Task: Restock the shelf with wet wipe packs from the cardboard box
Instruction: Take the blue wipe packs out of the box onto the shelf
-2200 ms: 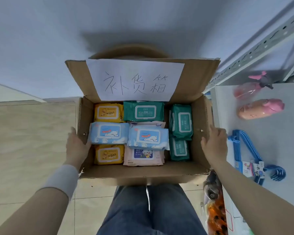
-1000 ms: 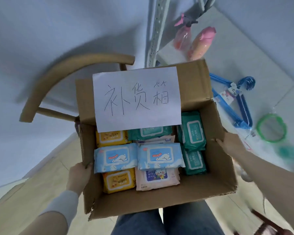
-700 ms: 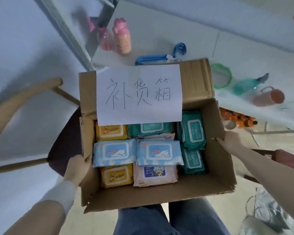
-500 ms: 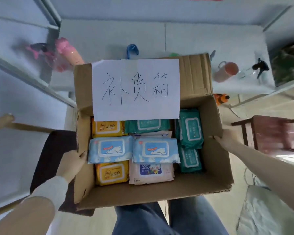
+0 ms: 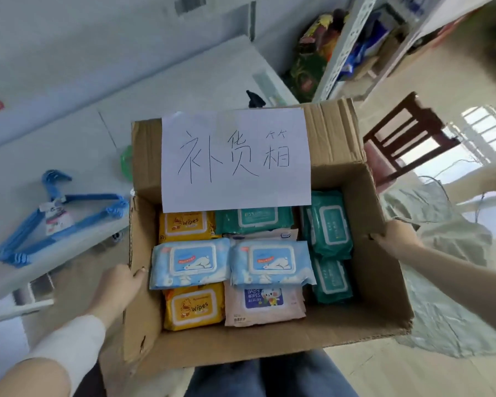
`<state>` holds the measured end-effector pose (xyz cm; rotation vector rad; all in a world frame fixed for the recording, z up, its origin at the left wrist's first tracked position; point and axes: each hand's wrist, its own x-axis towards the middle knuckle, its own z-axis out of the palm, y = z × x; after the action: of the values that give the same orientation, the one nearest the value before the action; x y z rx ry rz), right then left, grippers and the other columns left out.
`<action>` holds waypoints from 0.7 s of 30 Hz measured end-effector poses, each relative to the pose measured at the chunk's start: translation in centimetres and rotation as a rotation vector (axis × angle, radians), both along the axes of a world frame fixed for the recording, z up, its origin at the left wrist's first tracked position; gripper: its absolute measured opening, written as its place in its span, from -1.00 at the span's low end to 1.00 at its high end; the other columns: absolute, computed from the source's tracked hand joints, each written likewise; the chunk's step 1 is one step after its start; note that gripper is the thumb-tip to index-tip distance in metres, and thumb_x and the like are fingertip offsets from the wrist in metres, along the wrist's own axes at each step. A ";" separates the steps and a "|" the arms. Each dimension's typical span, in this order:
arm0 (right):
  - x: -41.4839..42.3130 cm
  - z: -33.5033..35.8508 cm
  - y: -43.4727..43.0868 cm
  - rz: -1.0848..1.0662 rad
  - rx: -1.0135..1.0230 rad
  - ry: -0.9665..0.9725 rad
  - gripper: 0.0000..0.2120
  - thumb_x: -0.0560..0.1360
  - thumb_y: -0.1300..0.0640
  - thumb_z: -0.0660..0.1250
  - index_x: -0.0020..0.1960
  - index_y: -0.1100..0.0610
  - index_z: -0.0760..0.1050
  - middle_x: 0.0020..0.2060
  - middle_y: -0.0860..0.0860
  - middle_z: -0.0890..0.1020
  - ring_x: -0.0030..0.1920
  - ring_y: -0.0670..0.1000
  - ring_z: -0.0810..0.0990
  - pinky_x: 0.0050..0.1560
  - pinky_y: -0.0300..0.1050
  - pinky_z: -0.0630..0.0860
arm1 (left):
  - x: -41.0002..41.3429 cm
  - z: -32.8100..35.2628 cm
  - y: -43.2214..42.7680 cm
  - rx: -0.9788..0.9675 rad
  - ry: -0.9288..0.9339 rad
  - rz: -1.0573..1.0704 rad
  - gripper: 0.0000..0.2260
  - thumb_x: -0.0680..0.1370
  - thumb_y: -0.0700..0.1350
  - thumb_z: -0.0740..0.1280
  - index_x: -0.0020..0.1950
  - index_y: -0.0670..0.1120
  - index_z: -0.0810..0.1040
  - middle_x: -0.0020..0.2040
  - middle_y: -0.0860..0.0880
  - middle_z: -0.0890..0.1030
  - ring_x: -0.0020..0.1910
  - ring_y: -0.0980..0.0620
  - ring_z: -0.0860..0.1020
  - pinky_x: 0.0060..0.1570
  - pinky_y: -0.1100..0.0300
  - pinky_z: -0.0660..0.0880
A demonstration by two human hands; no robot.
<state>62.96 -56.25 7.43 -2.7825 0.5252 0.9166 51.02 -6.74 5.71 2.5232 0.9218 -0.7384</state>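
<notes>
Since half a second ago the surroundings are swinging round the cardboard box [image 5: 269, 346]. The white shelf board [image 5: 69, 144], then straight beyond the hands, is now lying off to the left of the left hand [image 5: 116, 292] with the blue hangers [image 5: 63, 207] on it. The pink bottles are gone from view, and the dark wooden chair [image 5: 407, 138] is now standing beyond the right hand [image 5: 397, 239]. The box is staying between the hands with its load unchanged: two blue polar-bear packs [image 5: 189, 263] are lying across the middle, overlapping yellow duck packs [image 5: 194, 306] nearer the left hand and a pink baby wipes pack [image 5: 264, 306], with teal packs [image 5: 330, 224] nearer the right hand. The left hand is gripping the left wall, thumb hooked over its rim; the right hand is clasping the right wall, thumb at the rim. The paper label [image 5: 235, 159] is hanging on the far flap.
</notes>
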 end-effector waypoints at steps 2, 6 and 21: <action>0.3 0.0 -3.7 -0.078 -0.003 0.000 -0.72 0.51 0.13 0.29 0.02 0.37 0.52 -0.12 0.27 0.60 -0.09 0.25 0.57 -0.19 -0.06 0.43 | 4.1 0.0 -2.9 -0.012 0.013 -0.083 -0.65 0.56 -0.07 0.25 -0.40 -0.16 0.37 -0.44 -0.12 0.43 -0.42 -0.05 0.42 -0.45 0.18 0.25; 0.3 1.0 -9.9 -0.225 -0.033 0.008 -0.71 0.53 0.14 0.28 0.00 0.40 0.52 -0.34 0.14 0.47 -0.28 0.14 0.44 -0.25 -0.08 0.38 | 13.1 0.3 -9.5 -0.028 0.013 -0.285 -0.67 0.56 -0.11 0.25 -0.35 -0.26 0.43 -0.35 -0.10 0.46 -0.25 -0.12 0.49 -0.27 0.10 0.39; -0.2 -1.8 -24.6 -0.832 -0.059 0.075 -0.73 0.52 0.13 0.29 -0.09 0.38 0.50 -0.32 0.16 0.50 -0.32 0.12 0.44 -0.39 -0.12 0.30 | 41.0 -2.6 -32.8 -0.025 0.004 -0.900 -0.70 0.55 -0.12 0.26 -0.29 -0.30 0.49 -0.17 -0.35 0.59 -0.11 -0.26 0.55 -0.24 0.10 0.34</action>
<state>62.80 -80.80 5.61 -2.1963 1.5619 0.7853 92.04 -39.59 3.06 2.8567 -0.2952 -0.9639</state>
